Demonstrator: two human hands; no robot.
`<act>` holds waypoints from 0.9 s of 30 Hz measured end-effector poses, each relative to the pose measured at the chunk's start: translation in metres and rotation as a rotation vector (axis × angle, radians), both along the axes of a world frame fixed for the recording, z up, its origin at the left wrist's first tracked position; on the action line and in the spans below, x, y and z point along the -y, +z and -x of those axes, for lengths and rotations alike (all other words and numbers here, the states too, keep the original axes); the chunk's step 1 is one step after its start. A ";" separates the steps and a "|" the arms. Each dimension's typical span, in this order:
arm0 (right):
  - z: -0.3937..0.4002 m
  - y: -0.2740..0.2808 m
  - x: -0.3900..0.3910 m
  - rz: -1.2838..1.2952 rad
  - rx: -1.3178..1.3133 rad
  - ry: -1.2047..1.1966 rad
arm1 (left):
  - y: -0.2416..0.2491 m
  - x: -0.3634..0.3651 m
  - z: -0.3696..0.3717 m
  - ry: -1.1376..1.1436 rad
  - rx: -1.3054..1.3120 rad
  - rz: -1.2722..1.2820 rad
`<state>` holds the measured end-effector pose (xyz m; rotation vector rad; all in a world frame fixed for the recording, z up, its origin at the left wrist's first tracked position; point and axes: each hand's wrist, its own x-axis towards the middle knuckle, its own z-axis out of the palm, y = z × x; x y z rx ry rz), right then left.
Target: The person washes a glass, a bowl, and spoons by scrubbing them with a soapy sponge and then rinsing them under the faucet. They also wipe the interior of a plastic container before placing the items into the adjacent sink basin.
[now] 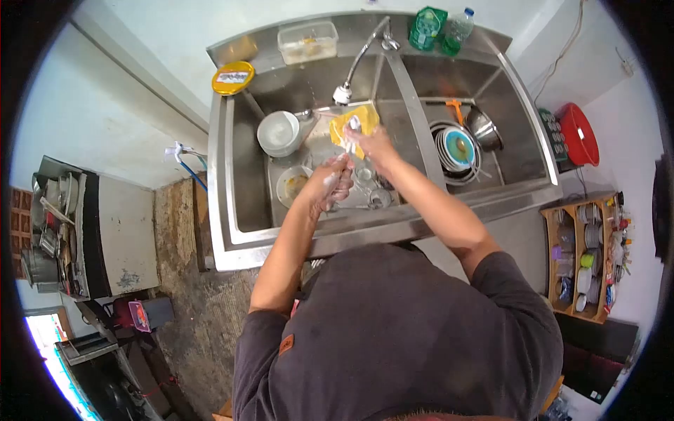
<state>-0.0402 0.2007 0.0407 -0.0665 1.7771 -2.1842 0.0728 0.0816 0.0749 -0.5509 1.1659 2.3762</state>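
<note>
My left hand (333,184), soapy and closed, is over the left sink basin. What its fingers grip is too small and foamy to name. Just beyond it, my right hand (377,147) is closed at the edge of a yellow cloth (339,130) with white foam on it. A thin whitish streak runs between the two hands. Left of them are stacked white bowls (279,133), and a white bowl with yellowish residue (293,184) lies beside my left hand. Clear glassware (380,198) sits below my right wrist.
A faucet (342,94) hangs over the left basin. The right basin holds stacked plates (444,156) and a metal pot (483,129). On the back ledge stand a plastic container (307,43), a yellow lid (233,78), a green pouch (427,28) and a bottle (457,32).
</note>
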 end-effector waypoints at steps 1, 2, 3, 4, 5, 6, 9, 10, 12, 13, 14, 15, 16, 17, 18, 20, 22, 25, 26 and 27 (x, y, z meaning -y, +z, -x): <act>0.008 -0.004 -0.004 -0.147 -0.046 0.054 | -0.002 -0.003 -0.001 0.014 0.019 0.052; 0.012 -0.005 -0.005 -0.153 -0.021 0.047 | -0.006 -0.003 -0.001 -0.013 0.015 0.042; 0.016 -0.006 -0.006 -0.285 -0.189 -0.016 | -0.009 -0.003 -0.001 -0.023 0.040 0.037; 0.014 -0.007 -0.007 -0.415 -0.361 -0.076 | -0.010 -0.001 0.000 -0.044 0.016 0.011; 0.012 -0.018 -0.010 -0.415 -0.348 -0.081 | -0.010 0.002 0.003 -0.064 -0.020 -0.011; 0.008 -0.028 -0.012 -0.507 -0.376 -0.083 | -0.015 0.004 0.005 -0.048 -0.002 -0.032; 0.011 -0.036 -0.030 -0.539 -0.368 -0.084 | -0.030 0.001 0.004 -0.092 0.086 -0.004; 0.019 -0.035 -0.040 -0.673 -0.445 -0.123 | -0.035 -0.002 0.005 -0.097 0.098 -0.007; 0.028 -0.029 -0.060 -0.853 -0.486 -0.271 | -0.048 -0.008 0.008 -0.260 0.139 0.198; 0.030 -0.024 -0.070 -0.855 -0.475 -0.273 | -0.057 -0.009 0.014 -0.268 0.148 0.198; 0.024 -0.016 -0.081 -0.854 -0.488 -0.253 | -0.071 -0.011 0.021 -0.535 -0.008 0.514; 0.018 -0.010 -0.089 -0.852 -0.502 -0.234 | -0.082 -0.013 0.027 -0.802 -0.176 0.825; 0.010 -0.007 -0.095 -0.902 -0.534 -0.208 | -0.093 -0.017 0.036 -0.813 -0.172 0.822; 0.001 -0.001 -0.102 -0.905 -0.522 -0.211 | -0.102 -0.024 0.044 -0.912 -0.115 0.880; -0.009 0.005 -0.109 -0.847 -0.546 -0.131 | -0.115 -0.032 0.051 -1.011 -0.055 0.936; -0.012 0.001 -0.122 -0.782 -0.565 -0.055 | -0.154 -0.043 0.062 -1.050 -0.012 0.923; -0.011 -0.013 -0.132 -0.760 -0.613 -0.059 | -0.156 -0.055 0.074 -1.200 0.026 0.924; -0.011 -0.013 -0.132 -0.843 -0.677 -0.089 | -0.184 -0.068 0.082 -1.262 0.090 0.911; -0.009 -0.016 -0.132 -0.817 -0.714 -0.096 | -0.166 -0.071 0.084 -1.267 0.092 0.858; -0.005 -0.021 -0.133 -0.814 -0.700 -0.101 | -0.155 -0.073 0.087 -1.280 0.101 0.858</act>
